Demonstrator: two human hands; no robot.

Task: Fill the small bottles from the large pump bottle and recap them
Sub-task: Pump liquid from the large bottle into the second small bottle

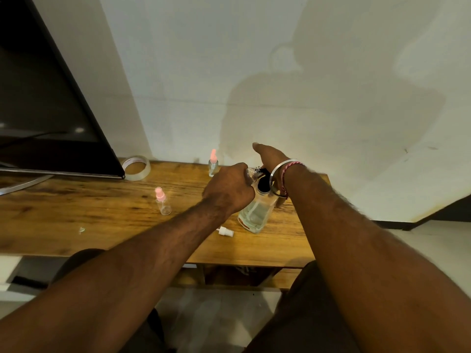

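The left hand (229, 184) curled around a small clear bottle (251, 173), held at the large pump bottle's (256, 212) black top; the right hand (270, 159) pressed there, its fingers hidden.

Three small bottles show: two with pink caps, one (163, 201) mid-tabletop and one (213, 165) by the wall, and a third (251, 173) gripped in the left hand. One pump bottle (254, 212), one loose white cap (225, 231), one tape roll (136, 168), one monitor (46, 98). Two hands, one bangle (280, 167).
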